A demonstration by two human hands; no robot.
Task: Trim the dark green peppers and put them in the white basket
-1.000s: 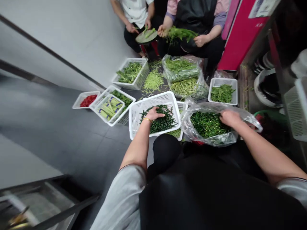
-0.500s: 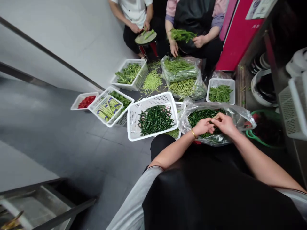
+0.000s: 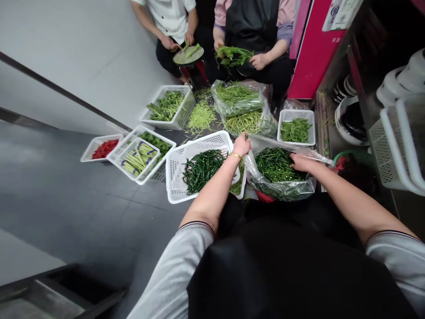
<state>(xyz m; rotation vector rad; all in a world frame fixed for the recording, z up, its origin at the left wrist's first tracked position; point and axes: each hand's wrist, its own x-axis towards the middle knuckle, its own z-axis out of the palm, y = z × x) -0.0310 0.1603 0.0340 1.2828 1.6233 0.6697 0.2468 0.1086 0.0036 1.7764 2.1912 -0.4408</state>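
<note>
Thin dark green chili peppers (image 3: pixel 274 161) fill a clear plastic bag (image 3: pixel 282 190) in front of me. My right hand (image 3: pixel 301 163) reaches into the bag's right side, its fingers curled against the peppers; the fingertips are partly hidden. My left hand (image 3: pixel 242 145), with a gold bracelet at the wrist, is closed above the gap between the bag and a white basket (image 3: pixel 172 179). A small dark green end, apparently of a chili pepper, pokes out on top of that fist. More of these peppers lie in the basket, and my left forearm crosses its right side.
Two people sit opposite, one holding leafy stems (image 3: pixel 234 55), the other at a small round stool (image 3: pixel 188 55). Between us stand a bag of green stems (image 3: pixel 244 122), a basket of greens (image 3: pixel 168 106) and a tub of red peppers (image 3: pixel 105 149). Stacked baskets (image 3: pixel 396 146) are at right.
My hands were together above the bag and are now apart. The left moved left toward the basket; the right went down into the peppers. The whole view shifted slightly.
</note>
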